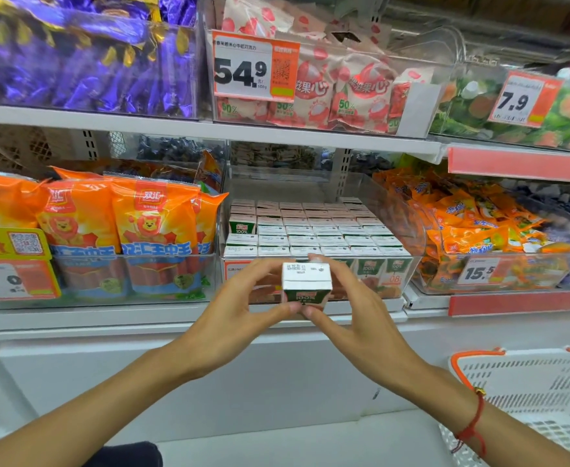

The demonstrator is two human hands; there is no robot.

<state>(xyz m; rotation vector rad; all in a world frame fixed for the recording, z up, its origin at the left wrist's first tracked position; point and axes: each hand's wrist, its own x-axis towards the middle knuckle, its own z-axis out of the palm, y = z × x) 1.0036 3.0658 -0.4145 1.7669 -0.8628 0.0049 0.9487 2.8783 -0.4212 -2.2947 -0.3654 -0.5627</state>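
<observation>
Two hands (239, 298) (354, 311) round one carton (306, 284)

Before me stands a white store shelving unit, evenly lit. The upper shelf (175, 124) carries clear bins of purple-wrapped sweets (84, 62) and pink lychee packets (344, 92), with a price tag (243, 70) reading 54.9. The lower shelf (108, 318) carries orange sausage packs (118, 227) at left and orange snack packets (479, 224) at right. A white base panel (142, 372) sits below. A white shopping basket (529, 382), orange-rimmed, is at my lower right.
</observation>
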